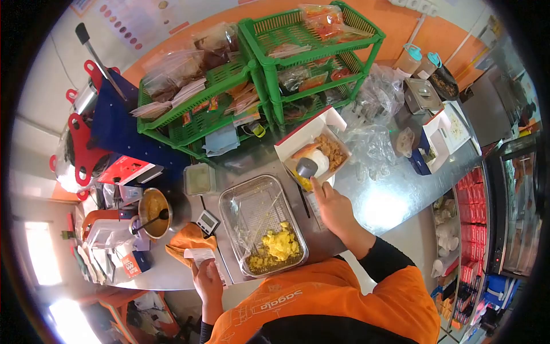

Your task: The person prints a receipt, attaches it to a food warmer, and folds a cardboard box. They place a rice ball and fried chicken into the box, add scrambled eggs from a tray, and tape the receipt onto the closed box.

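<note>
My right hand (334, 213) is closed on the handle of a small grey scoop (306, 167). The scoop is over an open white box (294, 150) holding brown pieces (330, 152), something white and some yellow food. My left hand (207, 281) is closed around a white paper slip (201, 255) at the table's front edge, beside an orange cloth (195, 236). Between the hands stands a wire-basket tray (224, 213) with yellow food (282, 245) at its near end.
Green racks (269, 86) with bagged items stand behind. To the left are a pot of orange-brown sauce (154, 209) with a black ladle, a timer (207, 221) and a clear container (199, 179). Plastic bags (369, 152), a lidded steel container (423, 94) and another open box (438, 140) lie right.
</note>
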Action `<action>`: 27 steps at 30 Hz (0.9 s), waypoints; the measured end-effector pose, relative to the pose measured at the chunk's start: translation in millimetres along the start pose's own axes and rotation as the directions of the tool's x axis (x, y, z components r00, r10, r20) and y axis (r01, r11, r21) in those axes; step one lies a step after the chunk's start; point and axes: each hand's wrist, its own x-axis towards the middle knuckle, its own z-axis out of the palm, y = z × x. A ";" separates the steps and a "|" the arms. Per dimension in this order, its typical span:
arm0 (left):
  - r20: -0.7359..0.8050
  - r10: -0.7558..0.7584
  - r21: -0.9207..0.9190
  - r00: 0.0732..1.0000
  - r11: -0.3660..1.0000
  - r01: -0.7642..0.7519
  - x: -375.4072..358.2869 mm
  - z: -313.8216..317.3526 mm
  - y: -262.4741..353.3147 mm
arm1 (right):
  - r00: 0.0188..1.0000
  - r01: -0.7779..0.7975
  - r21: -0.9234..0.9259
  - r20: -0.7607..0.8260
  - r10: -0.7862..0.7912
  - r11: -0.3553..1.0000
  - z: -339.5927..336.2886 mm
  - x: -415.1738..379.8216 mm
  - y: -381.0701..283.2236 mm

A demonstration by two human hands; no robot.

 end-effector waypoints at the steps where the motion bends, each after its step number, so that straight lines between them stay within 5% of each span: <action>1: 0.010 -0.004 -0.018 1.000 1.000 0.004 1.1 -1.9 4.3 | 1.000 0.005 0.005 -0.004 -0.005 1.000 -1.1 -0.6 2.7; 4: 0.026 -0.018 -0.020 1.000 1.000 0.018 1.7 -3.2 7.2 | 1.000 -0.007 0.092 -0.021 0.009 0.996 -9.7 -1.3 10.9; 8: 0.045 -0.008 0.005 0.999 1.000 0.007 -4.1 -2.5 -6.0 | 0.943 0.054 0.471 -0.315 0.110 0.881 7.7 -10.1 30.1; 10: 0.074 -0.079 -0.035 0.994 0.996 0.081 -9.5 0.6 -10.3 | 0.938 -0.274 0.762 0.077 0.339 0.587 -5.6 -24.8 28.0; 13: 0.127 -0.072 0.040 0.989 0.997 0.067 -23.4 -1.5 -11.6 | 0.903 -0.430 0.811 0.379 0.204 0.397 -22.4 -41.7 -3.1; 15: 0.176 -0.018 0.086 0.984 0.996 0.003 -32.2 2.9 -9.1 | 0.951 -0.173 0.793 0.288 -0.109 0.583 -21.7 -51.1 -27.3; 17: 0.295 -0.116 0.085 0.948 0.992 0.095 -36.2 3.4 6.4 | 0.900 0.010 0.698 0.306 -0.311 0.716 -11.7 -61.8 -53.9; 20: 0.317 -0.107 0.052 0.942 0.994 0.096 -47.6 14.6 7.0 | 0.881 0.216 0.348 0.333 -0.336 0.912 5.6 -70.8 -84.1; 22: 0.261 -0.039 0.032 0.965 0.999 0.032 -55.6 30.8 -4.5 | 0.887 0.291 0.144 0.330 -0.323 0.946 12.2 -64.3 -99.3; 27: 0.206 -0.033 -0.009 0.978 0.999 0.036 -59.3 49.1 -15.2 | 0.741 0.463 0.253 0.416 -0.528 0.849 25.6 -63.1 -130.2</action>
